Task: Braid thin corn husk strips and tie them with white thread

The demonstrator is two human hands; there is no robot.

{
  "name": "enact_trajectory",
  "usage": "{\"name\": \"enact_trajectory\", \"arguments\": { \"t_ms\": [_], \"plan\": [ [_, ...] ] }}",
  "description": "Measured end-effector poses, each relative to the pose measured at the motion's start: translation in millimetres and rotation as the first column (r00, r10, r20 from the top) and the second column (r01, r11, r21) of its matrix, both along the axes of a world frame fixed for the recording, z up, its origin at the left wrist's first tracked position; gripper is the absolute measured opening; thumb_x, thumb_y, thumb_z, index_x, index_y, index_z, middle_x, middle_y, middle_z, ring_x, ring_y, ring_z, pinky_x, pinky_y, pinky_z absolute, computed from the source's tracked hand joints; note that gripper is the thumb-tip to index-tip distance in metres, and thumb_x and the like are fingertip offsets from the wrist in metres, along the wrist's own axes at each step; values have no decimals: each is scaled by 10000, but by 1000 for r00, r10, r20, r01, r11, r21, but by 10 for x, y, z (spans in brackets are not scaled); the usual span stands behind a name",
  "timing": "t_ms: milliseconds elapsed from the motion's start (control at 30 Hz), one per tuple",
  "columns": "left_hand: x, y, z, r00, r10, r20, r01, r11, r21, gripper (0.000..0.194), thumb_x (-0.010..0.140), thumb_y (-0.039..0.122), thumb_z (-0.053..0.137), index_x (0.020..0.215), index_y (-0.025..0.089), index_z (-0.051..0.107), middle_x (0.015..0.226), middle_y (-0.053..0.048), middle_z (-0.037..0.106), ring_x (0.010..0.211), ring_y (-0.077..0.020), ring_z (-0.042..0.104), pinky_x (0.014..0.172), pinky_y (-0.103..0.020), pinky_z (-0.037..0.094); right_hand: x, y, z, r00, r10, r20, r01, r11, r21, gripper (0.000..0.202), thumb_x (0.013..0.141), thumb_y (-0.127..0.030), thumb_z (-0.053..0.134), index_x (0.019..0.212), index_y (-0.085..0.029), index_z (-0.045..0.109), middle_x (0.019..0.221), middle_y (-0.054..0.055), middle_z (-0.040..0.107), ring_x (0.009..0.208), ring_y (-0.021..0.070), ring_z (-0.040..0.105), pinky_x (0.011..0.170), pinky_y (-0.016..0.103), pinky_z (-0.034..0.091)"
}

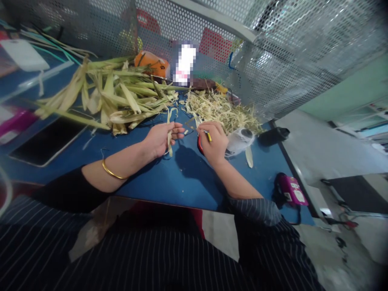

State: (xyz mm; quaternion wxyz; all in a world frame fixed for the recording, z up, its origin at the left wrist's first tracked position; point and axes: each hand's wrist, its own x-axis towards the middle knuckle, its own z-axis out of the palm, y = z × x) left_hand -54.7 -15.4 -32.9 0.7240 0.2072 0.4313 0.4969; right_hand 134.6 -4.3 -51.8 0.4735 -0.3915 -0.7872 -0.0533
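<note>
A pale strip of dried corn husk (pixel 169 141) runs upright across my left hand (pixel 159 139), held beneath the thumb with the fingers pointing right. My right hand (pixel 214 141) grips scissors (pixel 199 144) with red and yellow handles; their blades point away from me, left of the shredded pile, and are partly hidden by my fingers. Beyond my left hand lies a heap of whole corn husks (pixel 121 91). A pile of shredded husk (pixel 215 107) lies just past my right hand. A small husk scrap (pixel 186 132) sits between the hands.
On the blue table (pixel 182 186) are a dark-screened phone (pixel 48 137), an orange packet (pixel 151 63), a white plastic-wrapped roll (pixel 241 141), a black cylinder (pixel 273 136) and a purple device (pixel 292 188). A perforated metal panel (pixel 212 24) stands behind. A blurred bright screen (pixel 184 64) leans there.
</note>
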Motion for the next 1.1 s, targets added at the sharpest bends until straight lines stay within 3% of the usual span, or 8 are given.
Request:
{"name": "enact_trajectory", "arguments": {
  "t_ms": [133, 233, 333, 567, 767, 867, 1000, 1100],
  "plan": [
    [-2, -11, 0, 999, 18, -28, -17, 1000, 17, 207, 957, 145, 447, 881, 81, 628, 675, -38, 663, 482, -71, 617, 320, -147, 304, -5, -2, -10, 958, 2, 288, -29, 995, 90, 139, 936, -194, 517, 914, -204, 654, 929, 57, 708, 841, 159, 657, 747, 293, 504],
    [5, -23, -3, 999, -22, -28, 22, 1000, 9, 219, 963, 165, 445, 879, 78, 628, 740, -74, 697, 524, -88, 651, 319, -146, 294, -36, -29, -25, 914, -56, 401, -32, 978, 208, 152, 929, -163, 507, 950, -196, 654, 950, 66, 722, 836, 170, 651, 745, 310, 483],
    [13, -29, -22, 996, -85, -25, 85, 996, 5, 215, 955, 176, 462, 881, 76, 637, 783, -97, 712, 598, -121, 694, 341, -151, 324, -57, -62, -44, 903, -103, 417, -19, 960, 279, 159, 919, -138, 510, 975, -194, 647, 958, 66, 724, 842, 168, 646, 754, 308, 490],
    [15, -31, -41, 991, -112, -75, 115, 993, 40, 164, 917, 174, 519, 860, 100, 654, 911, -110, 734, 693, -131, 710, 394, -154, 364, -11, -154, -48, 935, -16, 355, -109, 938, 329, 208, 887, -93, 551, 1042, -198, 641, 1003, 67, 727, 915, 154, 656, 807, 294, 539],
    [54, -71, 26, 990, -117, 82, 109, 989, 95, 279, 985, 152, 399, 877, 68, 642, 826, -120, 719, 713, -147, 696, 685, -243, 551, -116, -330, -67, 897, 82, 435, -227, 928, 294, 149, 884, -114, 581, 974, -200, 663, 978, 57, 728, 909, 153, 653, 791, 313, 523],
    [56, -83, 52, 993, -63, 104, 54, 995, 86, 262, 980, 135, 403, 875, 70, 634, 674, -65, 653, 609, -129, 653, 658, -250, 553, -187, -407, -90, 855, 143, 498, -282, 935, 216, 155, 900, -112, 545, 947, -194, 668, 972, 71, 726, 931, 177, 652, 796, 345, 527],
    [27, -86, 81, 995, 15, 98, -20, 998, 59, 269, 978, 146, 416, 771, 122, 586, 488, 56, 422, 415, -70, 467, 555, -227, 523, -248, -472, -110, 810, 182, 557, -340, 920, 194, 175, 909, -103, 519, 950, -167, 677, 976, 101, 723, 904, 185, 663, 804, 354, 564],
    [-2, -78, 100, 996, 17, 92, -17, 1000, -2, 309, 976, 168, 423, 675, 157, 490, 472, 82, 322, 338, -32, 313, 357, -148, 299, -271, -504, -105, 771, 218, 599, -404, 893, 195, 177, 917, -111, 514, 950, -150, 683, 992, 109, 726, 930, 185, 676, 825, 353, 588]
  ]
}}
